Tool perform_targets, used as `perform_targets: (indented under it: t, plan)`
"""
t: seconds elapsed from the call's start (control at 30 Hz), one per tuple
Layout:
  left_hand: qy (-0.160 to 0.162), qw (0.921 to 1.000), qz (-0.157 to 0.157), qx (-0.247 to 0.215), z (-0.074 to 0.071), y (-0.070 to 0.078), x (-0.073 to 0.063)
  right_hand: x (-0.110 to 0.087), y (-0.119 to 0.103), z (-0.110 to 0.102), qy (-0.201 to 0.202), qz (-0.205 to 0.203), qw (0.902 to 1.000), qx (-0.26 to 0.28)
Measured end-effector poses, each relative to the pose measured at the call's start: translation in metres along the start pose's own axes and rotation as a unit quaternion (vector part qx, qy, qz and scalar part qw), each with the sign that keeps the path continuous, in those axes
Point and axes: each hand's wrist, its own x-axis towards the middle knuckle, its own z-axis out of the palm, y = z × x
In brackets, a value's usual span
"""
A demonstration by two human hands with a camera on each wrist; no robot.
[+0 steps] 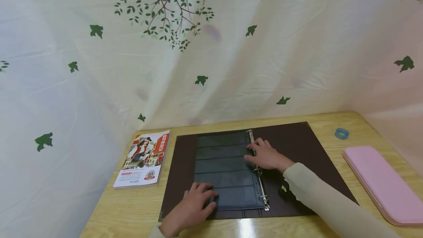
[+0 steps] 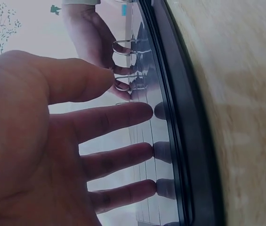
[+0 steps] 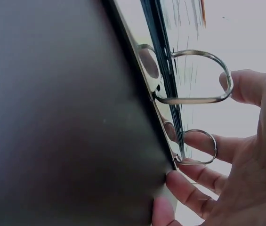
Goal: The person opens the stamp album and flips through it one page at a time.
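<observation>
A dark brown ring binder (image 1: pixel 290 139) lies spread flat on the wooden table, with dark clear-pocketed pages (image 1: pixel 228 177) over its left side. The metal ring bar (image 1: pixel 262 191) runs along the pages' right edge, and its rings (image 3: pixel 203 100) look closed in the right wrist view. My left hand (image 1: pixel 193 205) rests near the pages' lower left corner, its straight fingertips (image 2: pixel 140 151) touching the shiny surface. Over the ring bar, my right hand (image 1: pixel 264 156) has its fingers stretched down to the metal and the thumb against one ring. Neither hand grips anything.
To the left of the binder lies a paperback book (image 1: pixel 142 159) with a colourful cover. A pink case (image 1: pixel 383 184) sits at the right, and a blue tape roll (image 1: pixel 342 133) lies behind it. A leaf-printed curtain (image 1: pixel 231 83) hangs behind the table (image 1: pixel 109 208).
</observation>
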Motion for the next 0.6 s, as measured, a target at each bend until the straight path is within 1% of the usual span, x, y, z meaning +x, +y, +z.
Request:
perform_targets:
  t: [0.2,0.33,0.5,0.6]
  plan:
    - [-0.005,0.9999,0.003,-0.009,-0.001,-0.002,0.001,0.003,0.001,-0.003,-0.007,0.007,0.9999,0.007]
    - [0.001,0.9999,0.007,-0.009,-0.002,-0.004,0.004,0.003,0.005,-0.005,-0.006,0.004,1.0,0.006]
    - [0.0,1.0,0.006,0.005,0.0,-0.005,0.007,0.002,0.012,-0.007,0.0,-0.023,0.9997,0.007]
    - [-0.004,0.9999,0.006,0.012,0.001,-0.003,0.007,0.001,0.015,-0.008,0.0,-0.045,0.999,-0.005]
